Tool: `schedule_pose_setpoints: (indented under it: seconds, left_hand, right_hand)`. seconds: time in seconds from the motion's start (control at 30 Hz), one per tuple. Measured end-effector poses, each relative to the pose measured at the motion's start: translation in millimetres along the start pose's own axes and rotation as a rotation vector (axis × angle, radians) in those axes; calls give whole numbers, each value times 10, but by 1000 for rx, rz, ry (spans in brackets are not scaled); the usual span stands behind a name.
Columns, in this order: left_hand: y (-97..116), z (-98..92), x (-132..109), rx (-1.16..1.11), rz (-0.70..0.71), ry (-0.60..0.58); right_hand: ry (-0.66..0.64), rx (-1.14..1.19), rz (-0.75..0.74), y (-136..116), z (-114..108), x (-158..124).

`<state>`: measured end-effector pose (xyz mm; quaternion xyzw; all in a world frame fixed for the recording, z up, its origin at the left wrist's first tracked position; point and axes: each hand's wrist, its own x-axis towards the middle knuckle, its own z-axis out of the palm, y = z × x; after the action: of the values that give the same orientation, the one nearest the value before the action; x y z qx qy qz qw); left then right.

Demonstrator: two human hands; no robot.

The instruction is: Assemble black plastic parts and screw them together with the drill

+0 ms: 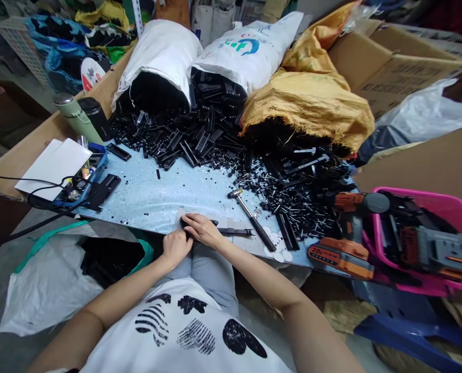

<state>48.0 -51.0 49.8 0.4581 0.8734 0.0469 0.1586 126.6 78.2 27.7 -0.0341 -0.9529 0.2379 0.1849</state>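
Observation:
My left hand (176, 247) is curled into a loose fist at the near edge of the blue table (153, 199), its fingers closed on something I cannot make out. My right hand (201, 229) rests just beside it, fingers pressed down on a long black plastic strip (231, 231) that lies on a grey block at the table edge. The two hands touch. A small hammer (252, 217) lies on the table just right of my right hand.
A big heap of black plastic parts (223, 140) spills from white sacks (161, 57) and a yellow sack (312, 98). An orange cordless drill (343, 238) and a pink basket (425, 243) sit right. Flasks (83, 116), cables and a blue tray stand left. An open bag (71, 269) sits on the floor.

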Motion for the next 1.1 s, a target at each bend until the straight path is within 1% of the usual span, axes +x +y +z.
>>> schedule_pose_setpoints:
  seconds: [0.07, 0.13, 0.27, 0.4, 0.43, 0.47, 0.5, 0.53, 0.6, 0.63, 0.67, 0.7, 0.77, 0.83, 0.87, 0.93, 1.0, 1.07, 1.1]
  left_hand:
    - [59, -28, 51, -5, -67, -28]
    - [56, -62, 101, 1, -95, -38]
    - [-18, -93, 108, 21, -13, -49]
    - [-24, -39, 41, 10, 55, -23]
    - [-36, -21, 40, 7, 98, -4]
    - [-57, -6, 53, 7, 173, 27]
    - [-87, 6, 85, 6, 287, 72]
    - [-118, 14, 135, 7, 434, 126]
    - [-161, 19, 285, 26, 761, 229]
    - [-160, 16, 376, 50, 896, 257]
    - [-144, 9, 468, 83, 984, 263]
    - [-114, -5, 554, 119, 1021, 253]
    - [-38, -64, 682, 173, 990, 213]
    - [16, -176, 713, 162, 940, 194]
    - [27, -253, 685, 129, 937, 206]
    - [23, -442, 541, -11, 993, 248]
    - [14, -649, 308, -254, 1098, 248]
    - [29, -833, 46, -552, 1171, 161]
    - [47, -903, -72, -676, 1170, 115]
  right_hand:
    - [-3, -16, 15, -1, -1, -11]
    - [-14, -37, 23, -9, 5, 4]
    - [-38, -68, 33, -26, 53, 67]
    - [-42, -66, 51, -71, 36, 57]
    - [-39, -60, 44, -79, 0, 7]
    - [-31, -64, 32, -80, -51, -72]
    - [-18, -86, 24, -70, -114, -179]
    - [2, -132, 33, -46, -184, -310]
    - [48, -293, 122, 46, -326, -606]
    - [54, -382, 182, 109, -391, -746]
    - [44, -460, 236, 176, -448, -865]
    - [25, -517, 273, 238, -500, -954]
    - [-13, -560, 266, 315, -603, -1030]
    - [-10, -517, 190, 284, -737, -988]
    - [-3, -463, 139, 220, -822, -939]
    - [-14, -291, 30, 15, -1018, -820]
    - [-30, -48, -70, -244, -1205, -701]
    - [-30, 227, -161, -485, -1320, -595]
    - [-15, 356, -192, -583, -1333, -550]
